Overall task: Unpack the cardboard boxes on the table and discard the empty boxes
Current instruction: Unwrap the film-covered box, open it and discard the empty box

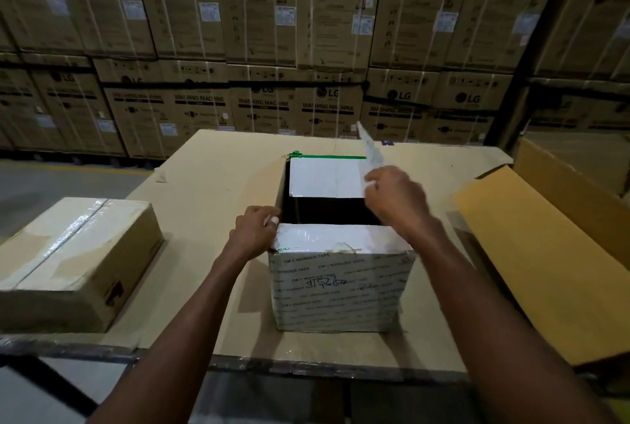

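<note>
**White box open on the bench, tape strip in the right hand**

A white box [341, 283] wrapped in printed tape stands in the middle of the cardboard-covered bench [211, 185], close to its near edge. Its top is open: the near flap [337, 237] lies flat toward the person, the far flap [325, 176], edged with green tape, is folded back, and the inside between them is dark, so any contents cannot be made out.

The left hand [254, 231] rests on the box's left top corner, fingers curled over the edge where the near flap begins. The right hand [397, 197] is raised over the box's right side and pinches a strip of clear tape [371, 150] that stands up from the fingers; the hand is a little blurred.

To the left on the bench lies a sealed brown carton [78, 260], its top seam taped shut, well apart from the white box. To the right, a larger brown box [545, 253] sits with 1 flap open. Behind the bench, stacked washing machine cartons [306, 31] fill the wall in 2 visible tiers.
</note>
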The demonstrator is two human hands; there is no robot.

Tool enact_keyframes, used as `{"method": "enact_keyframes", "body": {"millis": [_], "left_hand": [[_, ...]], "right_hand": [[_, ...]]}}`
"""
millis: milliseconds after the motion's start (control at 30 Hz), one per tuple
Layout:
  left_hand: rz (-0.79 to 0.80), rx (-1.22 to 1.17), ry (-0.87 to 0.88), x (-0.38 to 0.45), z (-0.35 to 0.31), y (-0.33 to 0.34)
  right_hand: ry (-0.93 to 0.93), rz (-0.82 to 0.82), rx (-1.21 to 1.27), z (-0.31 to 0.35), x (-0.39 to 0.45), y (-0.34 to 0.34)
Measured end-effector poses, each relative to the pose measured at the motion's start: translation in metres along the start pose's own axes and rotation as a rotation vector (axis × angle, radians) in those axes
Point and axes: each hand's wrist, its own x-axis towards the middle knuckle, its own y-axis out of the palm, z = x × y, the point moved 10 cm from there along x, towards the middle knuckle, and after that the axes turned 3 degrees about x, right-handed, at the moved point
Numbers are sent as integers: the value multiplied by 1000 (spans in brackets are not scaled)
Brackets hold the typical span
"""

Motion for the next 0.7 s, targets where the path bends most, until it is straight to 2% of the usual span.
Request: {"method": "enact_keyframes", "body": {"millis": [167, 300, 400, 533, 633, 700], "left_hand": [[-54, -62, -45, -7, 18, -8], [-62, -199, -89, -8, 35, -4], [-51, -283, -88, -15, 31, 3], [-38, -328, -113, -18, 33, 7], [-46, -276, -86, -16, 22, 5], [-94, -121, -27, -14, 9, -1]], "right_hand": [[186, -151, -233, -75, 24, -78], [372, -48, -304, -146, 11, -61], [449, 62, -175, -182, -9, -23], [457, 177, 102, -188, -34, 24], [445, 188, 287, -187, -40, 47], [456, 172, 350, -187, -45, 52]]}}
